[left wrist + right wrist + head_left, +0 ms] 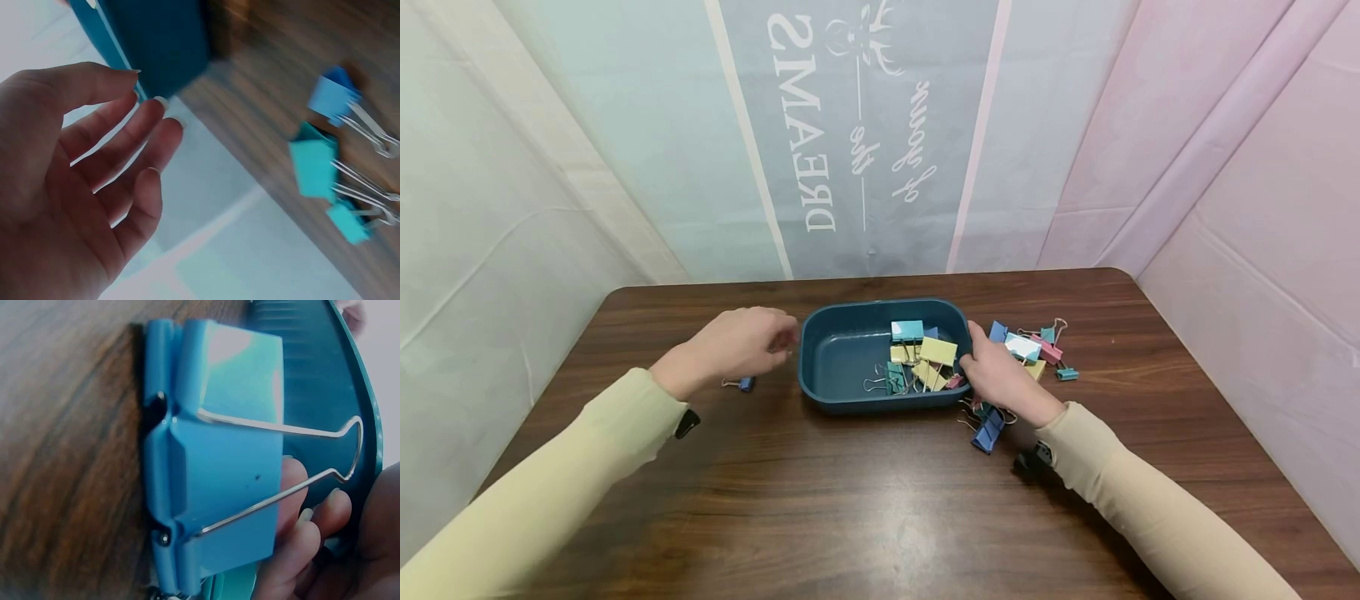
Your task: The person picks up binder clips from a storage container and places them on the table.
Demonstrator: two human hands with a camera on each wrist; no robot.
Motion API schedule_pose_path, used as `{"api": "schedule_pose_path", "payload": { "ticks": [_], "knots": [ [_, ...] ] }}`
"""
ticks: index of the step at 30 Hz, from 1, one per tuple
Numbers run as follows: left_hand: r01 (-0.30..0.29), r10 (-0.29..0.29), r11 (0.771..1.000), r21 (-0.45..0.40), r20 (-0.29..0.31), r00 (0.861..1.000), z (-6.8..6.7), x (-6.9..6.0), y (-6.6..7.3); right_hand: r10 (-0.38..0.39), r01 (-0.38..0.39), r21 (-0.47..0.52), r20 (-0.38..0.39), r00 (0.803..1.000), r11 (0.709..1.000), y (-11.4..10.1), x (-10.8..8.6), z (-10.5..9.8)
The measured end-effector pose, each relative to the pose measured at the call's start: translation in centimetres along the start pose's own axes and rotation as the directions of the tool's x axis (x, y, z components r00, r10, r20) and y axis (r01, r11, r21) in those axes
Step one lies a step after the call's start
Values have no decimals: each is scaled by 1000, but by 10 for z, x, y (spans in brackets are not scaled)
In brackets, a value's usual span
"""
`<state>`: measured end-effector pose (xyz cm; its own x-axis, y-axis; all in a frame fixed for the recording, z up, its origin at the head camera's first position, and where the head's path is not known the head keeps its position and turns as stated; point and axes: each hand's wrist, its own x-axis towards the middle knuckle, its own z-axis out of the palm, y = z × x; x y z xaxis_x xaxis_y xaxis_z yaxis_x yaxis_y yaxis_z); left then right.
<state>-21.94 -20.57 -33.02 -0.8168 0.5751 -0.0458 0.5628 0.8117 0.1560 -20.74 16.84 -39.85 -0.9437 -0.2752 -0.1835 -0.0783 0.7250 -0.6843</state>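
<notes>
A dark teal plastic bin [835, 406] stands on the table, with yellow, blue, green and pink binder clips [937, 351] heaped in its right half. My right hand [1003, 375] grips the bin's right end, thumb over the rim and fingers against the outer wall. Just off the left end is my left hand [737, 343]; its fingers are loosely bent and nothing is between thumb and fingertips in the left wrist view. Whether a fingertip touches the rim, I cannot tell. A large blue binder clip [231, 462] appears close up beside the right fingers.
More binder clips [1047, 348] lie scattered right of the bin, with a dark blue one [988, 431] nearer the front. Under the left wrist lies a small blue clip [746, 384]; teal clips [314, 161] show beside it. A printed curtain [872, 242] hangs behind the wooden table [850, 500].
</notes>
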Motion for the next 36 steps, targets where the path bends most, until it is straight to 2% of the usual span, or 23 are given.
{"api": "schedule_pose_path", "payload": {
  "ticks": [2,6,13,18,27,32,36],
  "knots": [
    [-27,27,1000,-10,-18,999,-2,7,9,-1,1,11,0,1000,1000,0,0,1],
    [-73,73,997,-2,1,997,-1,24,27,6,-6,23,3,1000,1000,1,-1,4],
    [-166,160,985,41,123,979,15,54,62,10,-10,4,6,1000,1000,1,-1,5],
    [-204,185,975,89,180,966,28,70,81,4,-4,-1,-3,1000,1000,-1,-2,3],
    [-225,182,960,163,244,952,42,82,94,4,-4,-8,-6,1000,1000,-3,-2,1],
    [-204,144,959,195,285,948,44,86,97,-2,2,-16,-9,1000,1000,-3,-1,0],
    [-203,140,959,196,296,945,48,89,99,-1,1,-15,-5,1000,1000,-3,-1,0]
  ]
}}
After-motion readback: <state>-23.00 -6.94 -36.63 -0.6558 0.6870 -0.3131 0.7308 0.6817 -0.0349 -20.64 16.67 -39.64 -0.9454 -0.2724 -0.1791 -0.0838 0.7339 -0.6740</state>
